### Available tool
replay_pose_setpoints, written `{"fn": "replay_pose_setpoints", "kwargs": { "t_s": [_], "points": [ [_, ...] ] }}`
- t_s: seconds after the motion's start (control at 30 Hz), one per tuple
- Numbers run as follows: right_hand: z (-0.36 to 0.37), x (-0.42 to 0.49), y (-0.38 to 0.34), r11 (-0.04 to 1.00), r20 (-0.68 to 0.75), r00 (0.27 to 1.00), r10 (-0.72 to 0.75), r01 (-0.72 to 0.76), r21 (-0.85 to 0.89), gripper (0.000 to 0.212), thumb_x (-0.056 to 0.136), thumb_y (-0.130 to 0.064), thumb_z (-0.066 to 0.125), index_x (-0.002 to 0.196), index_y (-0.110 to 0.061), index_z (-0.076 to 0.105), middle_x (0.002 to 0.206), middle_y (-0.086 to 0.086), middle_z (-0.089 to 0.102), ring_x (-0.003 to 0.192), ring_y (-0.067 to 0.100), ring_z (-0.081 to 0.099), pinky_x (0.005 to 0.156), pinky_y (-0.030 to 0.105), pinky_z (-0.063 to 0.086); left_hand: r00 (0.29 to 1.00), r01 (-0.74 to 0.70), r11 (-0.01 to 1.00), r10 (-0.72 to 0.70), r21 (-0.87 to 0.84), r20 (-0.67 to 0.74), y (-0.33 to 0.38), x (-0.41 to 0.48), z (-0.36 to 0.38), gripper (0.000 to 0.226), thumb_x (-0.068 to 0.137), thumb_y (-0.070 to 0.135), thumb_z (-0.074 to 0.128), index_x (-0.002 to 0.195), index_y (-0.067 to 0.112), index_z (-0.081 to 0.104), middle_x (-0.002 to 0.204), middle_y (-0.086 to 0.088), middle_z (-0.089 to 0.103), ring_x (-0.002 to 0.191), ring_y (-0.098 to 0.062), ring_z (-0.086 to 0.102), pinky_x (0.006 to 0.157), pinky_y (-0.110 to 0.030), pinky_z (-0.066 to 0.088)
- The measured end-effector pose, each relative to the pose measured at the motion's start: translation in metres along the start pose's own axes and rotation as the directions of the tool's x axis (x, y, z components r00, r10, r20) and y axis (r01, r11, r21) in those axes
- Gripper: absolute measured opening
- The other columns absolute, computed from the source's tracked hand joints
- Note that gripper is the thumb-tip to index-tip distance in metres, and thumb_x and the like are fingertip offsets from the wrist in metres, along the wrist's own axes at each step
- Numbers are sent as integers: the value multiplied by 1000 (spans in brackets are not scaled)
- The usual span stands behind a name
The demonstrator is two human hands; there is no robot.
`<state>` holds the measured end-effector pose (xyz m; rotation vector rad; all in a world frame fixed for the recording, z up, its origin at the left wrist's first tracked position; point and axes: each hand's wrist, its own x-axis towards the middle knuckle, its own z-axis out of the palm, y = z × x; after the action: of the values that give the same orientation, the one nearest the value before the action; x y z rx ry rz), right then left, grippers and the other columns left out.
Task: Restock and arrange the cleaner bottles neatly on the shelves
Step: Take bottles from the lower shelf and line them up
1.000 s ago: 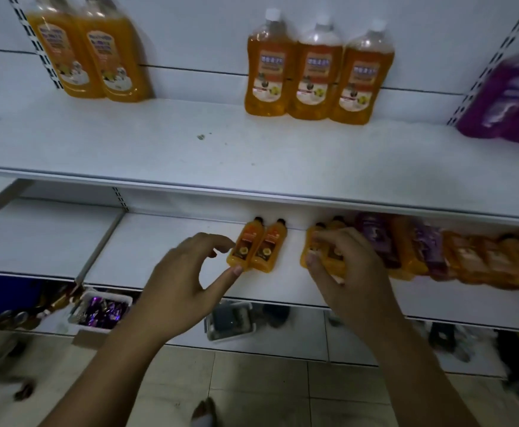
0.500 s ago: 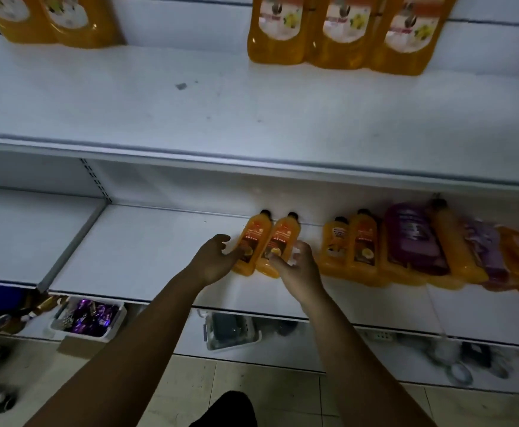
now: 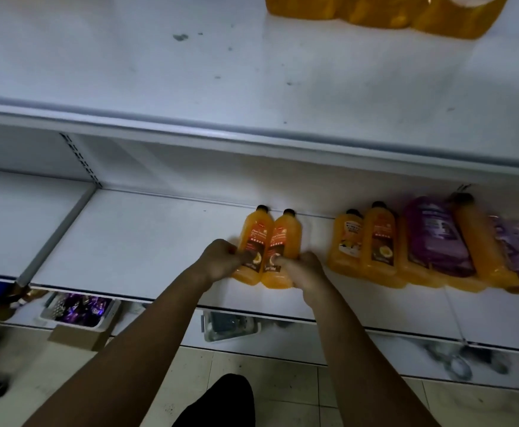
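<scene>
On the lower white metal shelf (image 3: 147,241), two orange plastic cleaner bottles with black caps and dark labels are side by side and touching. They are about midway along the shelf, with their caps toward the back edge and their bases close to the front edge. From this high view I cannot tell surely whether they stand or lie.

The left hand (image 3: 221,261) grips the left orange bottle (image 3: 252,238) low on its outer side, fingers curled round it and the thumb on the label. The right hand (image 3: 309,269) holds the right orange bottle (image 3: 287,238) in the same way from the other side. Each hand is therefore closed round one bottle.

A bare strip of shelf separates this pair from the mixed row of orange and purple bottles (image 3: 378,241), which runs toward the right end. The upper white shelf (image 3: 252,87) carries large orange bottles (image 3: 375,10) at its back edge.

The step in hand seems to be placing the pair as one unit. To do it well, press both bottles lightly together so they do not part, and slide them rather than lift. The low grip suits sliding, but the tops may rock, so move slowly. Finish with the labels facing the front edge, the bases in one line with the neighbouring row, and the gap closed without knocking that row.
</scene>
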<state>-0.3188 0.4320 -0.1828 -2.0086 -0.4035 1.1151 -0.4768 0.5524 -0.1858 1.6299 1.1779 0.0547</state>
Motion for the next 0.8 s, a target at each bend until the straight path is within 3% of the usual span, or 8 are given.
{"fn": "replay_pose_setpoints", "kwargs": {
  "t_s": [0.1, 0.2, 0.27, 0.37, 0.47, 0.6, 0.7, 0.8],
  "points": [
    [-7, -15, 2, 986, 120, 992, 46, -65, 155, 43, 88, -24, 79, 126, -6, 68, 106, 12, 79, 97, 29, 77, 94, 46, 61, 988, 96, 970, -64, -225, 142, 4, -19, -5, 46, 92, 45, 77, 123, 11, 70, 110, -10, 78, 102, -25, 76, 91, -41, 63],
    [-22, -51, 6, 889, 270, 959, 89, -199, 413, 34, 93, -16, 74, 122, 1, 70, 111, 21, 78, 99, 34, 76, 78, 40, 62, 960, 202, 879, -91, -432, 264, 5, -43, -14, 50, 89, 37, 82, 128, 9, 68, 118, -15, 77, 109, -31, 75, 93, -44, 62],
    [-37, -74, 12, 860, 330, 940, 82, -234, 453, 34, 94, -14, 73, 124, 2, 69, 115, 22, 76, 103, 34, 75, 76, 39, 61, 930, 195, 876, -22, -442, 367, 8, -58, -16, 58, 87, 32, 86, 136, 12, 63, 129, -17, 73, 118, -37, 71, 103, -55, 57],
    [-68, -107, 23, 881, 350, 936, 29, -190, 434, 36, 93, -8, 73, 127, 0, 67, 121, 21, 75, 110, 35, 74, 88, 44, 60, 866, 147, 895, 90, -421, 493, 21, -80, -5, 75, 84, 22, 87, 149, 19, 49, 140, -16, 66, 127, -40, 65, 107, -61, 52],
    [-107, -147, 37, 896, 273, 962, -27, -97, 432, 38, 90, -2, 72, 128, -4, 66, 121, 18, 76, 113, 34, 73, 93, 45, 59, 829, 97, 922, 133, -374, 543, 47, -110, 20, 83, 82, 14, 86, 152, 24, 42, 140, -11, 66, 128, -35, 66, 105, -57, 55],
    [-166, -202, 61, 923, 37, 991, -129, 106, 371, 66, 64, -11, 78, 128, -19, 63, 111, 7, 78, 110, 28, 74, 96, 49, 58, 810, -56, 964, 195, -259, 552, 88, -147, 71, 81, 86, -1, 79, 150, 30, 42, 128, -6, 71, 118, -27, 70, 95, -46, 61],
    [-211, -248, 83, 915, -130, 979, -157, 194, 354, 70, 63, -15, 76, 130, -24, 61, 109, 2, 78, 108, 25, 74, 93, 47, 59, 796, -145, 954, 270, -263, 542, 122, -182, 122, 73, 88, 14, 82, 148, 35, 46, 129, -2, 72, 119, -23, 71, 103, -50, 58],
    [-249, -298, 105, 883, -288, 944, -161, 268, 386, 61, 71, -29, 83, 129, -33, 63, 111, -7, 78, 108, 16, 73, 93, 40, 57, 784, -209, 928, 348, -309, 514, 156, -225, 177, 57, 97, 26, 73, 147, 39, 49, 128, 10, 72, 117, -12, 70, 98, -38, 59]
  ]
}}
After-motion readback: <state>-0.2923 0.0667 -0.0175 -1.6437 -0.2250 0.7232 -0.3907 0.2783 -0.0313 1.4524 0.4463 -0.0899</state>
